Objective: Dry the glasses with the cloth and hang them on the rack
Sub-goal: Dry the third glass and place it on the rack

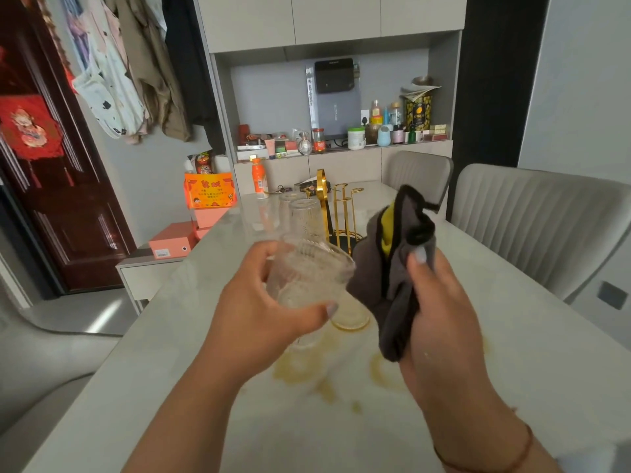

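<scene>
My left hand (pixel 259 302) grips a clear ribbed glass (pixel 307 271), tilted with its mouth toward the right, above the table. My right hand (pixel 440 302) holds a grey cloth (pixel 386 268) with a yellow inner side and black trim, bunched right beside the glass's mouth. Behind them stands a gold rack (pixel 341 213) with two ribbed glasses (pixel 304 216) hanging upside down on its left pegs. Another glass (pixel 351 317) stands on the table below the cloth, partly hidden.
The pale marble table (pixel 512 353) carries yellowish marks near the front. An orange bottle (pixel 259 177) stands at its far end. Grey padded chairs (pixel 539 220) line the right side. Behind is a shelf crowded with jars and bottles (pixel 386 131).
</scene>
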Demonstrator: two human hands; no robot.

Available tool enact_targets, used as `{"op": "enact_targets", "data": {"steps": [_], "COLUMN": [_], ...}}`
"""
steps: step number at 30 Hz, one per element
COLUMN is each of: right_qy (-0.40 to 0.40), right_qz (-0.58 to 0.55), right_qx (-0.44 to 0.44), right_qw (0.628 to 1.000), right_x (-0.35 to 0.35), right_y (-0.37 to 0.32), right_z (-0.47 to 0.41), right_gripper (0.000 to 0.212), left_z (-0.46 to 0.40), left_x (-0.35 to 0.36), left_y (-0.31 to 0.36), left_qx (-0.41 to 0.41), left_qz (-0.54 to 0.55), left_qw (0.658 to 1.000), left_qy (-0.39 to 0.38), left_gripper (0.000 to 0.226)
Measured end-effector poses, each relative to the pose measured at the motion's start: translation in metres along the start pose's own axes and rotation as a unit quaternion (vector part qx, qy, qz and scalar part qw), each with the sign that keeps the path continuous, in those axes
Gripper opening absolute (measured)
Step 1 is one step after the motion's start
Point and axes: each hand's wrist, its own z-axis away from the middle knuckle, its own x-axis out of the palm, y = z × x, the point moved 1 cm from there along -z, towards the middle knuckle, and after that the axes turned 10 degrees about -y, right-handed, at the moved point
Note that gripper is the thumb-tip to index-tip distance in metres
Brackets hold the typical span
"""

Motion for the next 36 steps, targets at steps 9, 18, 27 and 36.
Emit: {"op": "enact_targets", "data": {"steps": [9,18,27,36], "right_qy": [-0.184,-0.425,-0.443,-0.51], "right_qz": [0.334,0.451,0.35,0.584], "right_qx": [-0.039,0.033,0.06,0.021], "right_qw": [0.924,0.784,0.824,0.631], "right_x": [-0.002,-0.001,-0.008,0.001], "right_y": [-0.01,-0.042,-0.042,-0.044], "right_z": [-0.009,-0.03,-0.026,-0.022], "right_gripper": [0.013,0.033,0.029,0.058], "left_z": [0.0,-0.004,-0.006,-0.009], "left_x": [-0.002,-0.002,-0.005,0.002], "left_y": [-0.001,0.007,0.007,0.014], "left_qx": [0.03,0.052,0.031,0.007], "left_qz": [-0.013,0.037,0.084,0.137], "left_qw": [0.996,0.986,0.964,0.934], "left_qy": [-0.088,-0.153,-0.249,-0.329], "left_gripper": [0.072,0.063,0.059,0.051]}}
